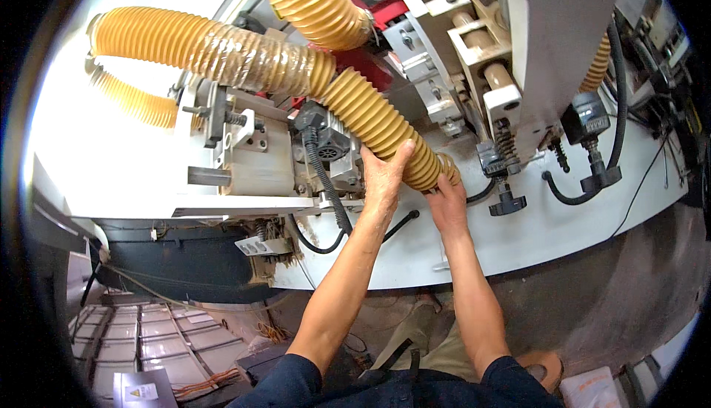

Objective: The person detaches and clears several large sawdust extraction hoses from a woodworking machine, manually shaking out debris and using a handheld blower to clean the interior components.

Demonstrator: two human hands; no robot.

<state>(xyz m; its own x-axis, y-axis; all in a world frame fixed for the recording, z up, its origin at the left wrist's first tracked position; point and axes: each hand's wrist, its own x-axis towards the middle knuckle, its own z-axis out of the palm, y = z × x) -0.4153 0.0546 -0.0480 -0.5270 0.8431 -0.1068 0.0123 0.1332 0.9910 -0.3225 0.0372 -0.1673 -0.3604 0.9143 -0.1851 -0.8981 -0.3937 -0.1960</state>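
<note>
A ribbed yellow duct hose (378,115) runs down from the upper left toward the middle of the machine. Clear plastic wrap (255,60) covers part of its upper stretch. With thumb and fingers spread around its side, my left hand (385,174) grips the hose near its lower end. My right hand (447,202) holds the end itself, its fingers curled at the rim. The hose's opening and the undersides of my fingers are hidden. Close to my left hand sits a small dark motor (329,145) with a black corrugated cable.
The white machine bed (355,260) spans the front. A tall grey housing (563,45) rises at right, beside black adjusting knobs (507,202). Another yellow hose (311,0) crosses above. Black cables (315,245) loop near the bed's edge. A grey box (144,389) stands lower left.
</note>
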